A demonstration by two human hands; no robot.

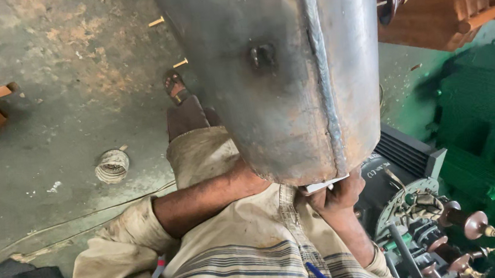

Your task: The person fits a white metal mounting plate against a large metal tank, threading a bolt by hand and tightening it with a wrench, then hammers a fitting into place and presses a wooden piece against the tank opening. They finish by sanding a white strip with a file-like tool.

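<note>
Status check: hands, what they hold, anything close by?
Right hand grips lower rim of steel tank. Left hand hidden behind it, forearm pressed against. Green machine close at right.

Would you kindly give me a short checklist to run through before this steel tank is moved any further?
1. Right hand under the lower edge of the steel tank: ok, fingers curl at the rim.
2. Left hand grip: cannot tell, the left forearm runs behind the tank and the hand is hidden.
3. Footing: cannot tell, only one sandalled foot shows on the concrete floor.
4. Floor path: not ok, a wire coil and loose bolts lie nearby.
5. Clearance on the right: not ok, a transformer core with bushings sits close beside the tank.
</note>
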